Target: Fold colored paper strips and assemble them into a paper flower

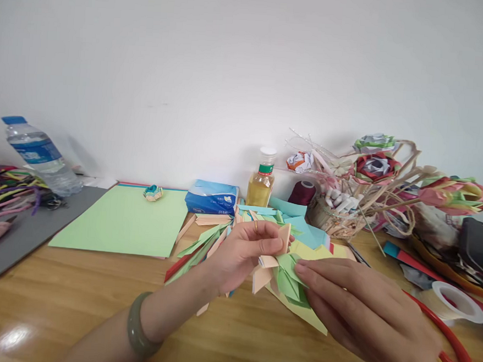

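Observation:
My left hand point(240, 252), with a green bangle on its wrist, pinches a folded peach paper piece point(275, 255) between thumb and fingers just above the wooden table point(72, 296). My right hand point(364, 313) lies over folded green paper pieces point(288, 275), its fingertips pressing on them where they meet the peach piece. A yellow-green sheet point(307, 312) shows underneath. Behind both hands lies a heap of folded green, peach and blue paper strips point(208, 239).
A large light-green sheet point(127, 220) lies at left with a small paper flower point(153, 192) on it. A water bottle point(40, 156), tissue pack point(212, 197), oil bottle point(261, 179), basket of paper roses point(347, 210), tape roll point(452, 300) and red curved handle point(449, 341) stand around.

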